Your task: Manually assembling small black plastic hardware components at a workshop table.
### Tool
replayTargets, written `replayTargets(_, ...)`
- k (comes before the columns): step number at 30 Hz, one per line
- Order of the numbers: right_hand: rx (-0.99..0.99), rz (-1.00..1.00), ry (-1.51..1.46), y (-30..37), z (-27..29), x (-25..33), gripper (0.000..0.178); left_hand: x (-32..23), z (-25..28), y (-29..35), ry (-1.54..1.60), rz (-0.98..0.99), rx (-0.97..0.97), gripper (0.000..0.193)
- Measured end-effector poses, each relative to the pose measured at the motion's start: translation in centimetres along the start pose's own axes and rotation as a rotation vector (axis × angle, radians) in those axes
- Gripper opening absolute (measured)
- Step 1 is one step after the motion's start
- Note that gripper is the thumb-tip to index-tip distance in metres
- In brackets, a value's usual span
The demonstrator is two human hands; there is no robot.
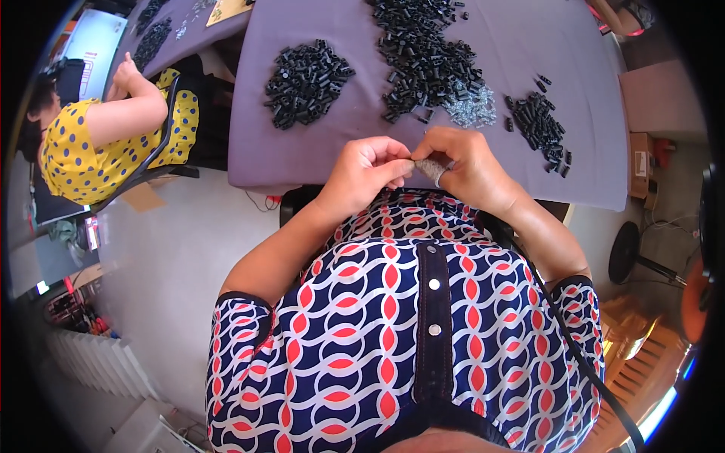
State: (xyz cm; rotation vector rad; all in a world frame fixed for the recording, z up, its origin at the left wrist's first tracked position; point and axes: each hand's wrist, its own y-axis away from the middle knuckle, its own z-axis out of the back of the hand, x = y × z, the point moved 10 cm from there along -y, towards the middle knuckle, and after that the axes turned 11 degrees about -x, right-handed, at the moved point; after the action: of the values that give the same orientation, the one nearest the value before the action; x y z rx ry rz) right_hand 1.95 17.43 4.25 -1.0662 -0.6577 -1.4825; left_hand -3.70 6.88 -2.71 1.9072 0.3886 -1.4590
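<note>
At the table's near edge, my left hand (364, 174) and my right hand (474, 170) meet fingertip to fingertip. Both are closed in a pinch. What sits between the fingertips is too small and too covered to name. A grey knitted-looking covering (433, 172) shows at the fingers of my right hand. Just beyond my hands, a large pile of short black cylindrical parts (423, 60) spreads over the table. Small clear, shiny pieces (470, 104) lie heaped at that pile's near right side.
Another black pile (306, 83) lies left on the purple-grey tablecloth (260, 155), and a smaller black group (538, 124) lies right. A person in a yellow dotted top (113, 140) sits at the left. Cardboard boxes (640, 162) and a fan (625, 253) stand at the right.
</note>
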Motion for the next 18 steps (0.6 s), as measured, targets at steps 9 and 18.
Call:
replayTargets(9, 0.104, -0.336, -0.538, -0.6, -1.5, -3.5, 0.032, 0.2, 1.0, -0.1, 0.207, 0.000, -0.064, 0.012)
replayTargets(18, -0.102, 0.128, 0.174, -0.8, 0.5, 0.5, 0.063, 0.3, 0.3, -0.3, 0.454, 0.016, -0.150, 0.012)
